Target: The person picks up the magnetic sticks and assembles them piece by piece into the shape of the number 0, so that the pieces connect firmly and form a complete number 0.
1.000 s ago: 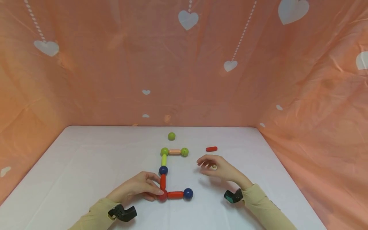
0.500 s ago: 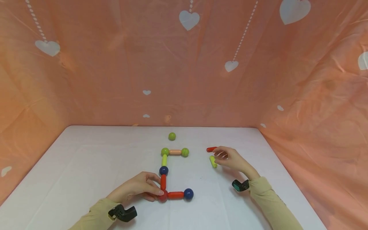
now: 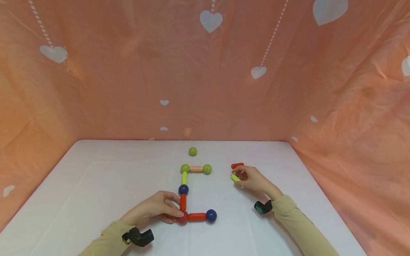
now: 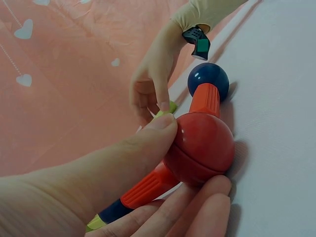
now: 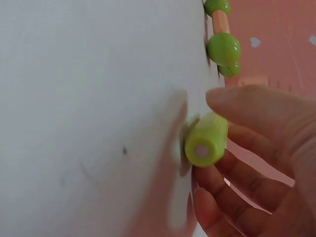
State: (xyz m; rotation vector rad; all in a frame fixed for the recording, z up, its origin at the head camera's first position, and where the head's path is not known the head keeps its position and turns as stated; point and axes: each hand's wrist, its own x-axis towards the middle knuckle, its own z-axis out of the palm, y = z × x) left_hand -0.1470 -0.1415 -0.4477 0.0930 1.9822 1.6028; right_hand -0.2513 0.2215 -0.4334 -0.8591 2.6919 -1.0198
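Observation:
A chain of balls and rods lies on the white table. My left hand (image 3: 157, 208) holds its red ball (image 4: 205, 145) between thumb and fingers. From that ball one red rod (image 3: 196, 217) runs to a blue ball (image 3: 211, 216); another red rod (image 3: 183, 202) leads to a second blue ball (image 3: 183, 189). Beyond come a yellow-green rod (image 3: 184, 178), a green ball (image 3: 185, 168), a peach rod (image 3: 196, 169) and another green ball (image 3: 207, 169). To the right, my right hand (image 3: 251, 179) pinches a loose yellow-green rod (image 5: 205, 140), whose end shows a pale disc.
A loose red rod (image 3: 237, 165) lies just beyond my right hand. One separate green ball (image 3: 193, 151) sits near the table's back. Orange cloth with hearts (image 3: 211, 89) surrounds the table (image 3: 96, 170) at the back and sides.
My right hand went right, uncovering the loose yellow-green rod, then came back left and took hold of it. The rod has shifted slightly left. My left hand stays on the red ball.

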